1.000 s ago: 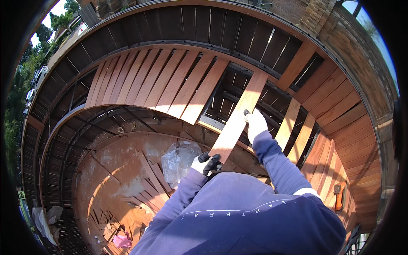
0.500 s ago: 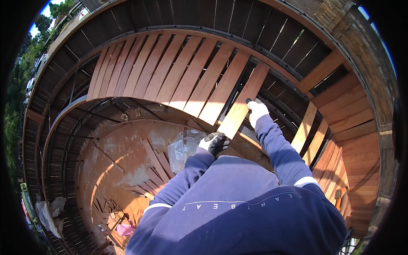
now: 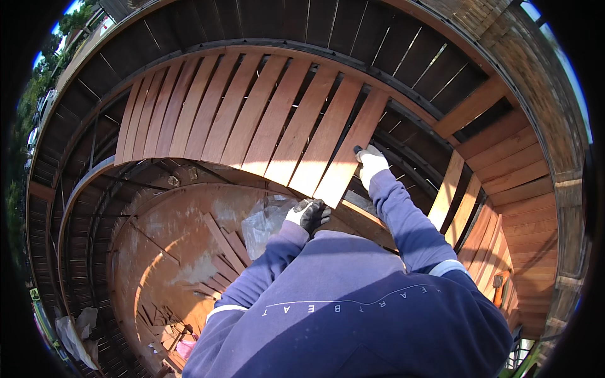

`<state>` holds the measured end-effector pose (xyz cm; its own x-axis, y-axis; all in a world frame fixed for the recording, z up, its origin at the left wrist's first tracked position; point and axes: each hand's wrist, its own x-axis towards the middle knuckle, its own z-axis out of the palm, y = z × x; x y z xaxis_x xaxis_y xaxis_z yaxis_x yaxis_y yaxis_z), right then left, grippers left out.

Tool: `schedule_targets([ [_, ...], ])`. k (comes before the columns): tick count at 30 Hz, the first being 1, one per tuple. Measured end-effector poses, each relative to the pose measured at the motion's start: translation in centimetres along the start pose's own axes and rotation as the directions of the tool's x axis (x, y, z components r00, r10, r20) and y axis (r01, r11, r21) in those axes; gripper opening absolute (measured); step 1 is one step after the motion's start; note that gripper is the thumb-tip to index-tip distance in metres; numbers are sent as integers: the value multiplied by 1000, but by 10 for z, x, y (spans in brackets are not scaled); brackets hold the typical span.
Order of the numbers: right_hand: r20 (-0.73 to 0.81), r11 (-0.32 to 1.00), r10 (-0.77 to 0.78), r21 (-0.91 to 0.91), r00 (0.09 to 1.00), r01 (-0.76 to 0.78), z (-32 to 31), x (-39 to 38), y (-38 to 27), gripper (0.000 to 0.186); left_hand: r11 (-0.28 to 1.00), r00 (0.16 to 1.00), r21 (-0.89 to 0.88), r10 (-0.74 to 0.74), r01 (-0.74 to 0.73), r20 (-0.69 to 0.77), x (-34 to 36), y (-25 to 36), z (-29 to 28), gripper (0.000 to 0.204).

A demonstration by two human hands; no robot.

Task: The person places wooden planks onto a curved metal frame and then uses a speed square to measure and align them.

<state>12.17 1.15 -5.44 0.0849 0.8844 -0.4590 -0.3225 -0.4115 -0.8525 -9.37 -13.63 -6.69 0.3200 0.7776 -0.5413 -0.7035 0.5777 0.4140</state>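
A reddish-brown wooden plank (image 3: 355, 145) lies across the curved frame, last in a row of similar planks (image 3: 287, 120). My right hand (image 3: 372, 167), in a white glove with dark fingertips, is closed on the plank's right edge, its thumb on top and its other fingers hidden. At the plank's sunlit near end is my left hand (image 3: 309, 214), in a white and black glove, its fingers curled against the corner. The held plank is nearly flush with its left neighbour, a narrow dark gap showing between them.
Bare dark framing (image 3: 409, 148) shows right of the held plank. Two pale boards (image 3: 447, 189) lie beyond it. An orange-handled tool (image 3: 500, 286) rests on boards at the right. Below are loose planks (image 3: 227, 242), a clear plastic sheet (image 3: 261, 223) and offcuts (image 3: 167, 327).
Both hands have shifted the plank leftward against its neighbour, narrowing the gap between them. The view has also moved slightly.
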Motion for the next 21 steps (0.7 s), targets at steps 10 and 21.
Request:
schedule_targets([
  [10,-16,997,-17,77,1000,19,-13,24,24,26,996,1000,-93,-1,1,7,6,-5,-13,19],
  [21,-22,997,50,66,999,-48,7,0,1,23,987,988,58,149,-147,-29,12,-10,-21,33],
])
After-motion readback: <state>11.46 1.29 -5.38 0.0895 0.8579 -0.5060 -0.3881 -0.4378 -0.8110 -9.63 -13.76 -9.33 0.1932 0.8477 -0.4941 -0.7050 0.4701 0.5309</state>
